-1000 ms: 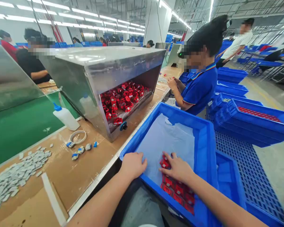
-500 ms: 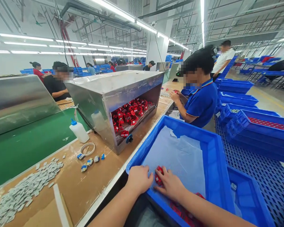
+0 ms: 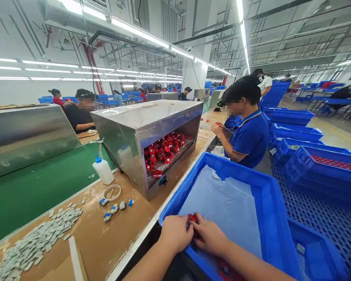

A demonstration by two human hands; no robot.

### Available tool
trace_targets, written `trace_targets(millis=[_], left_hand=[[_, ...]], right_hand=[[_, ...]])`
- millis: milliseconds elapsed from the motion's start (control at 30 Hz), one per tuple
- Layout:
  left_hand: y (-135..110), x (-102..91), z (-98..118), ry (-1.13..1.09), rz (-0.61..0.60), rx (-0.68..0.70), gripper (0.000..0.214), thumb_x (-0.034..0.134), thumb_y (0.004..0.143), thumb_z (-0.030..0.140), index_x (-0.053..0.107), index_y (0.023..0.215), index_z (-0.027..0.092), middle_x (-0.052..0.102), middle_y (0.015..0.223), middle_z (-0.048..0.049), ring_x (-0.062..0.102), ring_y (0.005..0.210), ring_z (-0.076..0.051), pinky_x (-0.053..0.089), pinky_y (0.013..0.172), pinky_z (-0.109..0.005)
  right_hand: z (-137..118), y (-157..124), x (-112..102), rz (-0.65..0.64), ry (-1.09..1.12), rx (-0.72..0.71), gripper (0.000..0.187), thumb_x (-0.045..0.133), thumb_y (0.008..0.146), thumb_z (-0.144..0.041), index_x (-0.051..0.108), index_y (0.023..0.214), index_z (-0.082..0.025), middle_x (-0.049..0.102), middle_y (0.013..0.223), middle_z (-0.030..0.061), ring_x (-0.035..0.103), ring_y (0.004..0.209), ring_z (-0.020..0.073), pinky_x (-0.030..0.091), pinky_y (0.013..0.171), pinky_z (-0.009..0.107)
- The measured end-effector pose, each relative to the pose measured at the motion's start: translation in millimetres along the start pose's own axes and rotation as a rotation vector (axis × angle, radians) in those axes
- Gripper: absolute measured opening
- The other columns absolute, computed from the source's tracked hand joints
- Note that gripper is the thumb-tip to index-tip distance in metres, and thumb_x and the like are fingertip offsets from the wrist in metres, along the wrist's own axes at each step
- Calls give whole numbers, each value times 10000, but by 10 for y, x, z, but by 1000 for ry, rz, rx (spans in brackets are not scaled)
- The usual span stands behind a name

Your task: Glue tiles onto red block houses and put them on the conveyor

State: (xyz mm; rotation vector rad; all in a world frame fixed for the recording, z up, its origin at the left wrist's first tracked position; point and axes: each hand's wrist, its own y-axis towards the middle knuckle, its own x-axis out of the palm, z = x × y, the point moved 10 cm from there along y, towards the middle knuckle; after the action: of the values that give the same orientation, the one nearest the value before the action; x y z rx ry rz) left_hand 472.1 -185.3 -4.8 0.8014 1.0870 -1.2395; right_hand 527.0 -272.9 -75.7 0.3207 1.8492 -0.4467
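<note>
Pile of flat grey chips (image 3: 43, 237); white plastic bottle, blue-capped (image 3: 104, 171); open-fronted metal box (image 3: 152, 113) holding red plastic parts (image 3: 168, 149); left hand (image 3: 176, 231), curled beside a small red plastic piece (image 3: 192, 218), grip impossible to tell; right hand (image 3: 210, 235), bent onto it, grip likewise; blue rectangular plastic tray (image 3: 268, 195), the piece inside its near-left corner.

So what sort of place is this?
Probably a factory assembly floor: red parts heaped in a metal box on a workbench, a co-worker farther along it, and blue crates stacked at right.
</note>
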Motion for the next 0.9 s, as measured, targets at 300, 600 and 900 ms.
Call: trace_targets(millis=[300, 600, 900], left_hand=[[-9, -32, 13, -22, -8, 0, 349, 492, 970, 432, 754, 1088, 232, 788, 1013, -88, 755, 972, -307, 579, 869, -423], [-8, -44, 36, -6, -53, -28, 357, 479, 983, 442, 742, 1077, 220, 780, 1012, -95, 745, 977, -293, 566, 874, -408], [16, 40, 13, 44, -98, -38, 383, 458, 993, 490, 730, 1082, 235, 771, 1013, -79, 734, 961, -291, 559, 851, -402]], right_hand=[[68, 8, 186, -23, -96, -17, 508, 643, 821, -367, 634, 1314, -244, 469, 1524, 187, 593, 1218, 384, 545, 940, 498], [-48, -12, 256, -53, -105, -287, 490, 657, 829, -410, 640, 1285, -232, 547, 1397, 187, 619, 1100, 335, 541, 872, 458], [361, 169, -109, 149, 109, -171, 435, 574, 913, -409, 658, 1313, -260, 562, 1408, 159, 700, 999, 263, 555, 882, 384]])
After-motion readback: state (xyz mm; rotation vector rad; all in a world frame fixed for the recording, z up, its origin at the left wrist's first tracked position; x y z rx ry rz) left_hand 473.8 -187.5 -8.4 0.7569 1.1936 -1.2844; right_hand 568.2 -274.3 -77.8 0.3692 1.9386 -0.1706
